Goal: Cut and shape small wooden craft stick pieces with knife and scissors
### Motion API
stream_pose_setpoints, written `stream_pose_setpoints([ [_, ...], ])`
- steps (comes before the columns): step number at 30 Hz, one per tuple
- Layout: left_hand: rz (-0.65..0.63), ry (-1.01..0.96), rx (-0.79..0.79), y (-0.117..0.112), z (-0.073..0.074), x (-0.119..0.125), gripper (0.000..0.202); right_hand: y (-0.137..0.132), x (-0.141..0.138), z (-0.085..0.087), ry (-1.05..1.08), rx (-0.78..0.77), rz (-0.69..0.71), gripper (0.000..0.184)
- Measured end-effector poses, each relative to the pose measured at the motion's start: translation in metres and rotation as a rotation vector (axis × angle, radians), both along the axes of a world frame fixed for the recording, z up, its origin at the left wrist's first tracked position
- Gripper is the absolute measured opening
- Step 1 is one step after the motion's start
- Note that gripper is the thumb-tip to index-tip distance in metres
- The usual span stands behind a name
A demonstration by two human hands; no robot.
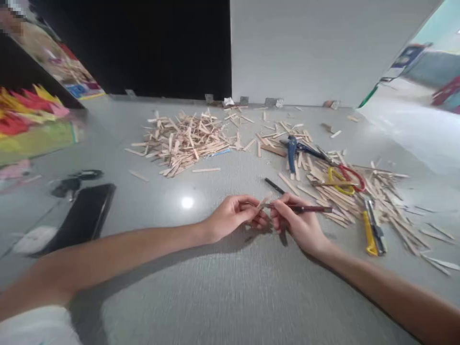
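Note:
My left hand (pixel 239 215) is closed in a pinch on a small, thin wooden strip (pixel 265 199) held just above the table. Between the fingers of my right hand (pixel 296 223) is a slim dark-red pen-like tool (pixel 312 209). Its narrow tip meets the strip or lies right beside it; contact is too small to tell. A black rod (pixel 275 185) shows just behind my right fingers, which hide its lower end. Loose wooden strips (pixel 338 196) lie right of this hand, under yellow-and-red-handled scissors (pixel 341 179) and blue-handled pliers (pixel 292 153).
A heap of wooden strips (pixel 187 139) lies beyond my left hand. At the right rests a yellow utility knife (pixel 373 230). A black phone (pixel 81 215) and keys (pixel 70 186) lie left. An upright black-and-white panel (pixel 294 52) bounds the back of the grey table (pixel 230 297).

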State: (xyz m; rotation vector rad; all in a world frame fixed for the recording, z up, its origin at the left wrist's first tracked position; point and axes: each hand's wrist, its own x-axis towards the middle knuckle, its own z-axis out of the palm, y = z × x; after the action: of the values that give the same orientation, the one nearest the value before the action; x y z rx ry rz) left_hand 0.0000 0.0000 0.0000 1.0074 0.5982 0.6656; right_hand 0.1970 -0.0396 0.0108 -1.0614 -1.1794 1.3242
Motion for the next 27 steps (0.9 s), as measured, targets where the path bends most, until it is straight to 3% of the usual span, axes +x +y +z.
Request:
stream_pose_setpoints([
  [6,0.038,0.022,0.02,-0.0014,-0.0011,-0.0052,0.046,-0.005,-0.0028,0.0049,-0.161,0.053,-0.064,0.036],
  [13,0.05,0.004,-0.03,-0.0033,-0.0054,-0.0029,0.046,-0.002,-0.0064,0.0044,-0.161,0.01,-0.178,0.049],
  [27,0.082,0.052,0.08,-0.0068,-0.0053,-0.0024,0.052,-0.0043,-0.0085,-0.0003,-0.209,0.106,-0.174,0.044],
])
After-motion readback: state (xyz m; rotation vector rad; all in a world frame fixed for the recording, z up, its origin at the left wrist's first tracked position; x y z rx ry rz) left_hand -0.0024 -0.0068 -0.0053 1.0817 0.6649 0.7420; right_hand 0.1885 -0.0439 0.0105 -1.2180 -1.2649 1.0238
